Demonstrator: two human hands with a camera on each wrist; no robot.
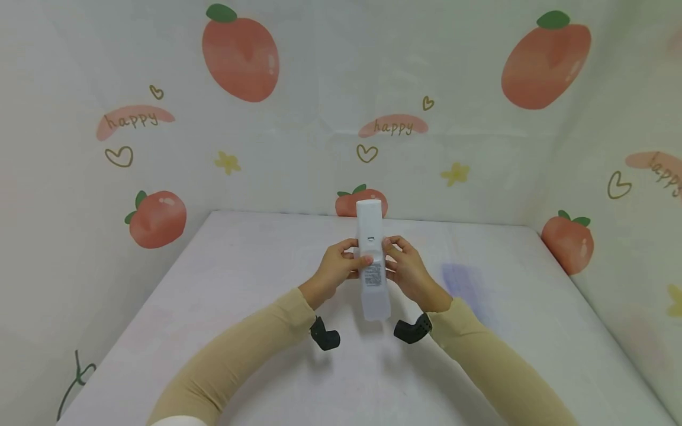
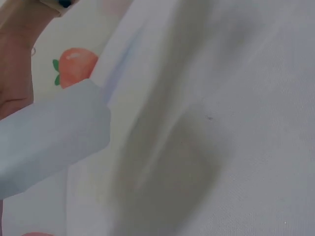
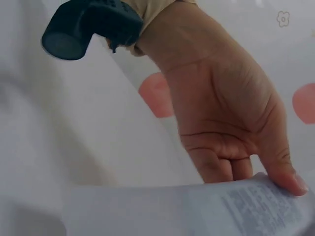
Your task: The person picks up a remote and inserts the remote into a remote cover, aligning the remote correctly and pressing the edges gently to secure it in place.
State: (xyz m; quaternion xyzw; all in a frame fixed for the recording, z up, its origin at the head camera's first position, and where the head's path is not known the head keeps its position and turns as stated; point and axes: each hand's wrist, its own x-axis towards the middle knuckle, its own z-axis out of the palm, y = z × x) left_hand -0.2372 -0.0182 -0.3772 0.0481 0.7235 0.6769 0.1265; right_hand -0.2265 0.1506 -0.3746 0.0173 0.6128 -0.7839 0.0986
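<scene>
A long white plastic container [image 1: 370, 222] with a block of grey print on its front and a paler, translucent lower end is held upright above the table. My left hand [image 1: 337, 263] grips it from the left, thumb across the front by the print and fingers around the side. On the opposite side my right hand [image 1: 409, 269] holds its right edge, with the thumb at the edge and the fingertips partly hidden behind. The container's pale end [image 2: 59, 132] juts in from the left in the left wrist view. In the right wrist view, the left thumb [image 3: 288, 177] presses beside the printed label.
A white-covered table [image 1: 256, 248] lies beneath, with a purple smudge [image 1: 466, 290] right of the hands. Black curved mounts [image 1: 325, 335] stick out from both wrists. Fruit-patterned cloth [image 1: 319, 77] hangs behind and at the sides. A dark green cord [image 1: 79, 376] shows at lower left.
</scene>
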